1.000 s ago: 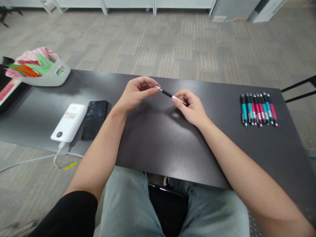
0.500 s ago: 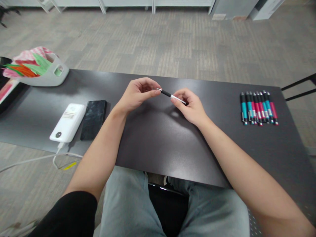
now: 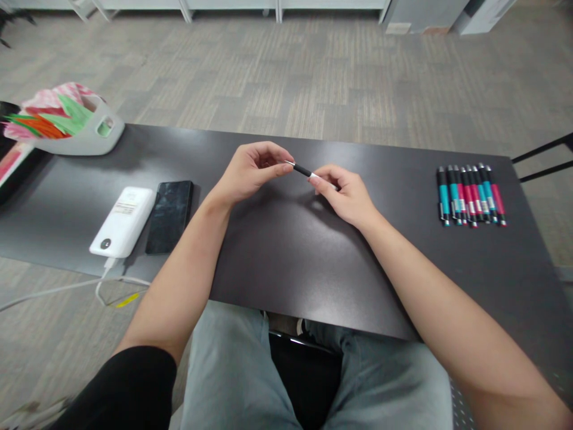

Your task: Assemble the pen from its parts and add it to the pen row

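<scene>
Both hands hold a thin pen part (image 3: 303, 171), black in the middle with pale ends, a little above the black table (image 3: 286, 239). My left hand (image 3: 253, 172) pinches its left tip between thumb and forefinger. My right hand (image 3: 347, 194) grips the other end, which is hidden in the fingers. A row of several teal and pink pens (image 3: 470, 194) lies side by side at the table's right, well away from either hand.
A white power bank (image 3: 122, 221) with a cable and a black phone (image 3: 171, 216) lie at the left. A grey basket (image 3: 74, 134) with coloured paper stands at the far left. A black chair frame (image 3: 544, 156) shows past the right edge.
My hands have come a little closer together, so less of the pen part shows between them. The view has shifted slightly.
</scene>
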{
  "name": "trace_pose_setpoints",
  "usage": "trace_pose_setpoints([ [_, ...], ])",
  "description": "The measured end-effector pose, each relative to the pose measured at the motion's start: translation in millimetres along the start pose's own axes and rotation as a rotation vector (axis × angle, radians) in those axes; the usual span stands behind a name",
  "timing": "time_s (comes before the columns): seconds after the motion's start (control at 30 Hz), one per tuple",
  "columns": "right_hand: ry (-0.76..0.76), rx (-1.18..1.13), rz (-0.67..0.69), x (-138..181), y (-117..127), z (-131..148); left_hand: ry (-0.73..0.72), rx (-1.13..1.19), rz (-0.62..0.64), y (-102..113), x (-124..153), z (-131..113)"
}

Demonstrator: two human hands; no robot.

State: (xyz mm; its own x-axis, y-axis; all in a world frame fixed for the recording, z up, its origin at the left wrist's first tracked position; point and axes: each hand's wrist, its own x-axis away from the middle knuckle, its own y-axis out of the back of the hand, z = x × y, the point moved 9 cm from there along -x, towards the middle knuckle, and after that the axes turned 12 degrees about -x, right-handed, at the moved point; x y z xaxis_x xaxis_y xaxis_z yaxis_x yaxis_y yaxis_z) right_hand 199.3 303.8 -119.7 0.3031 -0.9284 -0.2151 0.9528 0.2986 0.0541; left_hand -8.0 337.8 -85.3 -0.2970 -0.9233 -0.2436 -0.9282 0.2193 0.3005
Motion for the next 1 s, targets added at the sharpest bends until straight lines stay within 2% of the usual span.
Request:
trace_pose_setpoints([
  [0.1, -0.026, 0.031, 0.031, -1.1, -2.7, -1.6, 0.004, -0.006, -0.006, 0.1, -0.5, 1.0],
  [0.27, -0.029, -0.001, 0.002, -1.4, -0.6, -6.6, 0.009, -0.008, -0.001, 0.2, -1.1, 4.3],
  [0.43, -0.083, -0.020, 0.067, 0.7, -6.4, -10.3, -0.002, -0.008, 0.014, -1.1, -0.3, 5.5],
  [0.6, -0.046, -0.001, 0.026, 0.4, -4.4, -2.6, -0.029, -0.035, 0.025, -2.1, 0.4, 2.4],
  [0.73, -0.024, 0.022, -0.006, 0.3, -1.2, -3.3, 0.008, -0.062, 0.040, -4.3, 2.3, 5.7],
  [0.83, 0.019, 0.045, -0.022, 0.7, 0.5, -2.6, 0.019, -0.120, 0.001, -3.3, 4.2, 8.3],
  [1.0, 0.058, 0.084, -0.016, 1.4, -1.0, 2.0, -0.063, -0.256, -0.069, -0.8, 5.8, 2.4],
])
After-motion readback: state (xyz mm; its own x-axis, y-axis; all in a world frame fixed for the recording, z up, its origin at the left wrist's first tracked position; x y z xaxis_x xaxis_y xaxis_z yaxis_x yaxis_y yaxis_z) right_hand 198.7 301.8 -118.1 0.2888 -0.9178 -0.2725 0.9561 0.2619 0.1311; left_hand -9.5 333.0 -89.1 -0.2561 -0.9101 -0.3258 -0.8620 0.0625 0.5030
